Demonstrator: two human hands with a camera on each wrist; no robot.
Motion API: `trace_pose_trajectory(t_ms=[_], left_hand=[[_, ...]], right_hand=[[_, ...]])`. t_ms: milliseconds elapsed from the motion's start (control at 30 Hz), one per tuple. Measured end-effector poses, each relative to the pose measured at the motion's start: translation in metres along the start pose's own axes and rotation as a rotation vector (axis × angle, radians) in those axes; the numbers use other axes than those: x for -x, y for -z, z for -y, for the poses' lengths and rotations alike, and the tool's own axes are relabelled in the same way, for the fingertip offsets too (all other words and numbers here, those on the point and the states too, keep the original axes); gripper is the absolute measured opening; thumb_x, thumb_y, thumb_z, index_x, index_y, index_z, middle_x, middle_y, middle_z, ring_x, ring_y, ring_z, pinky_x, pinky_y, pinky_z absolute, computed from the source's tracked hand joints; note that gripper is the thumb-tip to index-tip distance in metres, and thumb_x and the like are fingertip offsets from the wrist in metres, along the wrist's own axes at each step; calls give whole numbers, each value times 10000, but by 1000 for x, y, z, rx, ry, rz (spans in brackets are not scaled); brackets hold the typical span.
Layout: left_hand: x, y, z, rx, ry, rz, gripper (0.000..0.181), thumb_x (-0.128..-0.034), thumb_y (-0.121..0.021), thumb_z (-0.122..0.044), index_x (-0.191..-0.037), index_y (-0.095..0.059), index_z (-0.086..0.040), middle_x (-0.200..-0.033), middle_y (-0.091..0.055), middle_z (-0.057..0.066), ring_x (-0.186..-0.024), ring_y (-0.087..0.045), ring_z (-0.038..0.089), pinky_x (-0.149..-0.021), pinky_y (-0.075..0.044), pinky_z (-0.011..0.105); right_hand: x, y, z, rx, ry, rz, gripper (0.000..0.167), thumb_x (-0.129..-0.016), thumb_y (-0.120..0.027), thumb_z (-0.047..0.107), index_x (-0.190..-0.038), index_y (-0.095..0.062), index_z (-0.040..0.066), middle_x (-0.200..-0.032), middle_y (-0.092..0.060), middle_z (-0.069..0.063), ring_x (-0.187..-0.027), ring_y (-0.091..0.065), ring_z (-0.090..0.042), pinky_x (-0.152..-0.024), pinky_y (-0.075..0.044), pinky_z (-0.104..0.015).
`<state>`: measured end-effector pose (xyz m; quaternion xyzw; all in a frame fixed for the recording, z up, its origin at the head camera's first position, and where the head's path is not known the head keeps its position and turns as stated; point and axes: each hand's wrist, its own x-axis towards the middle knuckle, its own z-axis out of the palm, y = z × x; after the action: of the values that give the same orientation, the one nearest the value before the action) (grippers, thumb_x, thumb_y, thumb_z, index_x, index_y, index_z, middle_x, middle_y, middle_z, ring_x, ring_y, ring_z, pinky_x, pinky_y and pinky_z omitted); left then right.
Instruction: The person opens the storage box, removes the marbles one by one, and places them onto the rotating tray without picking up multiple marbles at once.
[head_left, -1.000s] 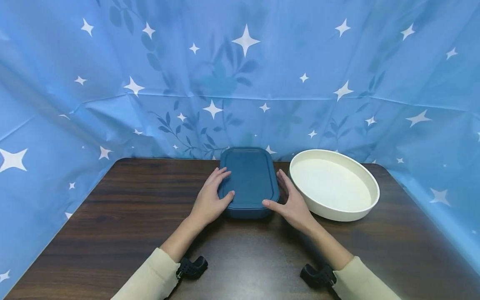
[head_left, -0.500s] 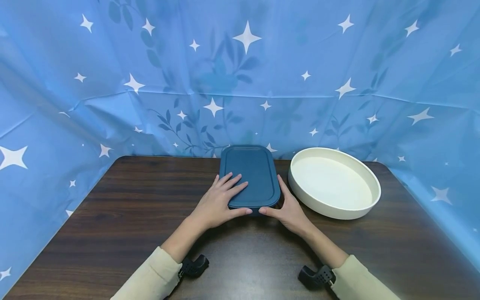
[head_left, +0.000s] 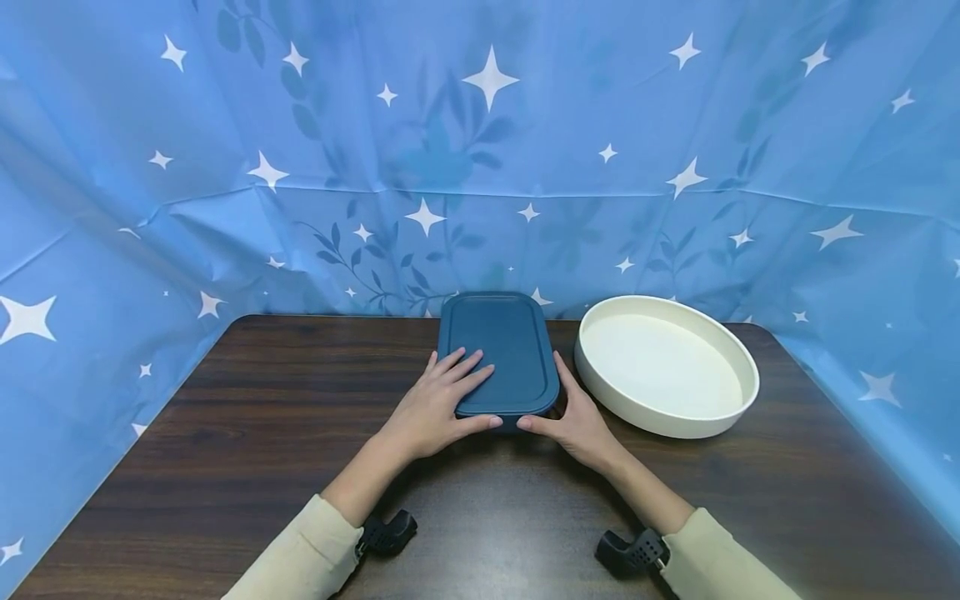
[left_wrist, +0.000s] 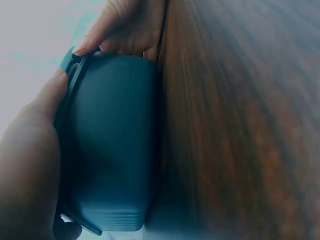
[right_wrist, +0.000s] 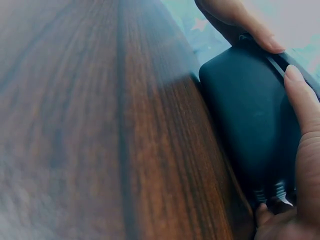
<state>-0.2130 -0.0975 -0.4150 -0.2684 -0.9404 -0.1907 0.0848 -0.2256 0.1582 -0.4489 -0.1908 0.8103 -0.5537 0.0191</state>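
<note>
Left grip (head_left: 435, 408) rests on lid (head_left: 510, 346); right grip (head_left: 581, 425) holds blue box (left_wrist: 110, 135).

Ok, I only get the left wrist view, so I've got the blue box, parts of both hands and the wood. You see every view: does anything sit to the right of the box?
Observer: Yes, the head view shows a round cream dish to the right of the blue box.
Operator: And the left hand, where do its fingers lie? I can't make that out.
Observer: The fingers are spread over the near left part of the lid.
Operator: What's behind the table? Mine is washed out.
Observer: A blue curtain printed with white stars and leaves.
</note>
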Motion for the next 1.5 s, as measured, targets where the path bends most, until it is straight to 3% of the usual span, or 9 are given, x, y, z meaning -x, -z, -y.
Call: trace_pose_trajectory(t_ms=[200, 400, 533, 667, 767, 933, 1133, 1300, 1500], left_hand=[[0, 4, -1, 56, -1, -22, 737, -937, -600, -608, -1558, -407, -260, -1659, -324, 18, -1574, -221, 301, -1244, -160, 625], [5, 16, 5, 23, -55, -43, 718, -972, -500, -617, -1567, -396, -227, -1649, -349, 47, -1553, -281, 300, -1236, -215, 606], [10, 26, 14, -22, -142, -166, 625, -984, -572, -480, -1506, -496, -146, -1557, -492, 88, -1464, -446, 301, -1194, -326, 574], [15, 35, 21, -119, -248, -317, 522, -911, -734, -201, -1397, -603, -64, -1417, -627, 130, -1308, -612, 296, -1107, -460, 495], [20, 38, 25, -199, -295, -337, 556, -875, -766, -65, -1401, -586, -55, -1401, -638, 138, -1265, -644, 279, -1051, -510, 448], [29, 40, 30, -168, -269, -376, 579, -906, -701, 34, -1447, -529, -79, -1421, -626, 125, -1264, -646, 264, -1025, -522, 441], [41, 47, 39, -116, -233, -465, 569, -890, -682, 98, -1415, -554, -78, -1404, -642, 105, -1248, -655, 288, -1008, -530, 460], [51, 49, 44, -143, -223, -459, 553, -876, -697, 100, -1392, -567, -51, -1382, -656, 121, -1227, -665, 299, -986, -542, 462], [63, 51, 50, -165, -181, -407, 600, -853, -720, 107, -1410, -540, -27, -1389, -644, 148, -1218, -667, 313, -963, -555, 453]], right_hand=[[0, 0, 0, 5, 66, -7, 1077, -851, -828, 260, -1631, -88, 325, -1700, -202, -18, -1566, -215, -319, -1214, -211, -650], [0, 0, 0, 49, 5, -20, 1080, -860, -814, 242, -1640, -68, 270, -1706, -176, -66, -1568, -185, -365, -1205, -198, -684], [0, 0, -1, 96, -54, -24, 1113, -847, -822, 328, -1645, -58, 187, -1710, -143, -112, -1569, -157, -398, -1201, -195, -692], [-1, 1, -1, 99, -70, -22, 1132, -832, -830, 360, -1645, -62, 187, -1714, -125, -112, -1573, -144, -394, -1206, -194, -683], [0, 1, 0, 101, -82, -20, 1125, -837, -826, 356, -1645, -59, 195, -1716, -113, -110, -1574, -136, -393, -1207, -192, -682], [1, 1, 1, 119, -110, -17, 1110, -847, -814, 376, -1646, -60, 217, -1717, -107, -111, -1572, -143, -397, -1206, -213, -674], [1, 0, 2, 99, -55, -26, 1033, -864, -807, 318, -1638, -124, 273, -1712, -144, -91, -1573, -155, -382, -1206, -192, -686], [2, 0, 2, 113, -47, -16, 987, -869, -802, 335, -1630, -176, 268, -1699, -190, -109, -1562, -190, -396, -1192, -211, -698], [2, -1, 2, 104, -60, -14, 997, -875, -796, 332, -1632, -149, 277, -1707, -164, -85, -1567, -187, -374, -1207, -211, -674]])
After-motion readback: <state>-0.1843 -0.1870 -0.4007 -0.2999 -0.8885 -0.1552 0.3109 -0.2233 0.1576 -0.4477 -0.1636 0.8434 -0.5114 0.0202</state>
